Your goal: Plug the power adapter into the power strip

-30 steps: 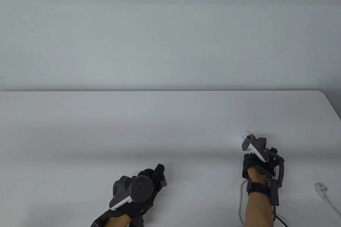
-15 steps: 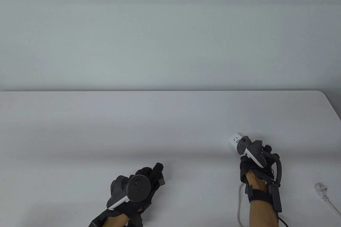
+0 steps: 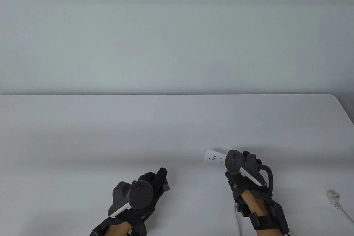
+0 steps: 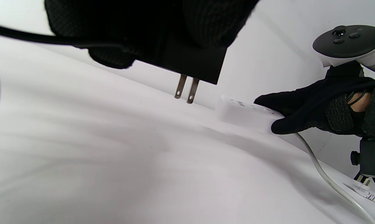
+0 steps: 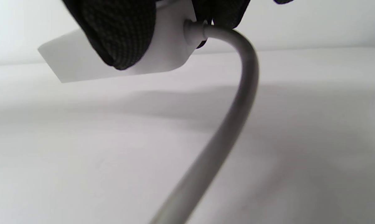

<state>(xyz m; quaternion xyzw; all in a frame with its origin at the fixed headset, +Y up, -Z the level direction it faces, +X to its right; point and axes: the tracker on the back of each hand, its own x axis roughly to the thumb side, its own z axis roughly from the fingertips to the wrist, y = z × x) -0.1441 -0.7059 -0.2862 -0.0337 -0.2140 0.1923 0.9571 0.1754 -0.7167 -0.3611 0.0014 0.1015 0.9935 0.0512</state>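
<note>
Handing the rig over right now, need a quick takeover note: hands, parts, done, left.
Left hand grips the black power adapter, prongs bare and pointing down, clear of the table.
Right hand holds the white power strip at its cable end; sockets face up.
Done: both parts in hand.
Left: close the gap, line the prongs up with a socket, push in.
The strip's own plug lies loose at the table's right.

The table camera looked down from above and behind me, taking in the table (image 3: 177, 125) and far wall. My left wrist camera sat low, facing right; my right wrist camera sat lower, close up. All shared the power strip (image 3: 214, 158).
</note>
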